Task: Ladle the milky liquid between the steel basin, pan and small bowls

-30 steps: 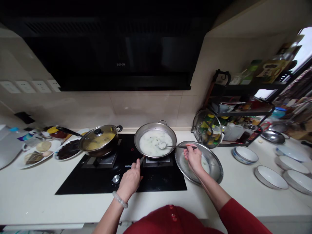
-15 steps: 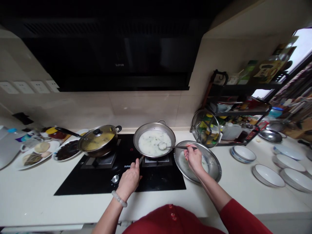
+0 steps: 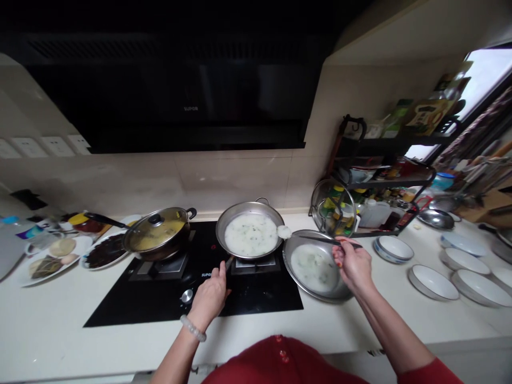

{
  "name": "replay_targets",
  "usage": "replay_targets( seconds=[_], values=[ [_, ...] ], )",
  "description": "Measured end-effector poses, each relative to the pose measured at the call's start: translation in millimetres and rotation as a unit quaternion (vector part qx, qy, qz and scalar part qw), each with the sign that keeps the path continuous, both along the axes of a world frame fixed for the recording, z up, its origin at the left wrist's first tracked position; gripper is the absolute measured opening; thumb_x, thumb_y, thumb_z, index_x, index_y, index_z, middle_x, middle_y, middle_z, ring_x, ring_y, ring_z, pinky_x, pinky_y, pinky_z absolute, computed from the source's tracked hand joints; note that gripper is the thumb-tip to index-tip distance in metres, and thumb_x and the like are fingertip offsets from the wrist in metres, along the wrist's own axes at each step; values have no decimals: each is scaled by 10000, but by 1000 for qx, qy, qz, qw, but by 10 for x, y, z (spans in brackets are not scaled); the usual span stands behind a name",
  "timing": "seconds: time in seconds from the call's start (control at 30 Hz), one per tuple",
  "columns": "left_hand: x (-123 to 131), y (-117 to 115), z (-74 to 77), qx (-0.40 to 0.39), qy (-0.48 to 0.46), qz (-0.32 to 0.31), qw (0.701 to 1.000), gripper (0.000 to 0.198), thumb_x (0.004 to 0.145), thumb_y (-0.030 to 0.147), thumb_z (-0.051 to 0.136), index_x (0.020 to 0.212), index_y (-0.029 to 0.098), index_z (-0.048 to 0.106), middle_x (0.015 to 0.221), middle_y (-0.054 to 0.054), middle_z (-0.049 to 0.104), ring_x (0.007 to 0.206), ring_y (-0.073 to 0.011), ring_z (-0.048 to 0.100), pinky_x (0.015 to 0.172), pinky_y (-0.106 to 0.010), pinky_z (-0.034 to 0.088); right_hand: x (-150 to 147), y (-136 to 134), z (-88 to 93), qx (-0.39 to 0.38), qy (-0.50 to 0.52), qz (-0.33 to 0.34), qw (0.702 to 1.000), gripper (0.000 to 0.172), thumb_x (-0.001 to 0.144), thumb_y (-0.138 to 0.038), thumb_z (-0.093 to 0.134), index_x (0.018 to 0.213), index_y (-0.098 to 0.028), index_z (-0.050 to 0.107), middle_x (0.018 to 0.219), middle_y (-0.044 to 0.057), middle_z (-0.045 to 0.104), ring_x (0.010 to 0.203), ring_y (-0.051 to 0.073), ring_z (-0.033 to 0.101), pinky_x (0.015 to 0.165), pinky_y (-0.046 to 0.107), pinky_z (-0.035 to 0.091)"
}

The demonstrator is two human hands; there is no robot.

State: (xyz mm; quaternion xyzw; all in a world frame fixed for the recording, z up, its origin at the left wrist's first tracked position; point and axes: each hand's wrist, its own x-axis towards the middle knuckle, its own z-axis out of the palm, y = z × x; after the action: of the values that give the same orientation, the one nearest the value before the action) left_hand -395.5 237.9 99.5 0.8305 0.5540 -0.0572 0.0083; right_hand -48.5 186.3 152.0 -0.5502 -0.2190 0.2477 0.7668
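Over the steel basin [image 3: 318,265], the right hand [image 3: 354,265] has its fingers [image 3: 339,256] pinched shut on the end of the ladle's [image 3: 308,237] thin dark handle, with the full bowl of the ladle hanging between the wok's rim and the basin's. Held so far out along the handle, the ladle probably feels tip-heavy and wants to roll; the white porridge in it is loose and would slop easily, so a level bowl matters. The left hand [image 3: 211,296] is closed around the wok's [image 3: 250,236] stub handle at the near edge, a sensible hold, since a wide steel wok holding hot, heavy liquid would slide on the smooth black hob [image 3: 152,298]. The porridge looks pale, thick and flecked with green; some already lies in the basin. Just left, a glass-lidded pan [image 3: 157,237] holds something yellow. On the desk [image 3: 60,320] to the right stand several white bowls [image 3: 433,282].
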Motion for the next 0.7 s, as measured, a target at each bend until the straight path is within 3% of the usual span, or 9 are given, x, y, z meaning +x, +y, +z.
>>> replay_targets(
  seconds=[0.17,0.3,0.43,0.5,0.57,0.63,0.7],
  values=[
    [-18,13,-31,1,5,-6,1000,660,868,236,454,1437,27,191,1175,-224,511,837,-225,639,677,-304,479,214,-316,-122,-50,-3,-52,997,318,629,-367,686,847,-158,586,477,-14,563,365,96,453,305,172,313],
    [-24,13,-34,-2,10,-7,1000,641,883,240,425,1443,44,183,1170,-222,515,852,-229,637,679,-302,477,338,-579,-409,-116,-169,-19,979,327,705,-430,627,907,-173,620,542,7,584,417,139,498,360,243,393],
    [-28,3,-21,6,9,-12,1000,638,884,238,434,1442,50,189,1157,-214,520,851,-229,642,675,-294,477,435,-819,-580,-100,-441,68,889,246,782,-366,559,918,-210,692,705,62,626,619,181,596,587,316,501],
    [-33,0,-21,11,8,-15,1000,634,882,234,445,1438,47,203,1148,-209,524,838,-223,645,669,-286,476,450,-906,-600,-81,-514,109,847,239,810,-309,531,946,-220,708,780,87,637,714,186,620,660,315,511],
    [-39,1,-29,17,5,-18,1000,630,882,231,449,1434,40,213,1137,-205,527,827,-217,645,665,-280,476,441,-962,-609,-77,-539,139,827,256,829,-275,508,979,-221,708,803,99,638,751,180,631,673,298,517],
    [-43,5,-44,20,3,-18,1000,631,883,234,448,1435,43,211,1128,-202,528,823,-216,644,659,-277,474,420,-985,-623,-78,-534,137,831,252,832,-283,508,975,-221,705,796,98,639,736,178,632,663,296,520],
    [-43,12,-58,17,4,-16,1000,637,884,242,443,1440,52,199,1130,-202,526,828,-219,643,657,-281,474,393,-972,-628,-88,-492,88,862,235,821,-335,530,940,-217,696,762,86,640,664,178,620,609,302,518]
  ],
)
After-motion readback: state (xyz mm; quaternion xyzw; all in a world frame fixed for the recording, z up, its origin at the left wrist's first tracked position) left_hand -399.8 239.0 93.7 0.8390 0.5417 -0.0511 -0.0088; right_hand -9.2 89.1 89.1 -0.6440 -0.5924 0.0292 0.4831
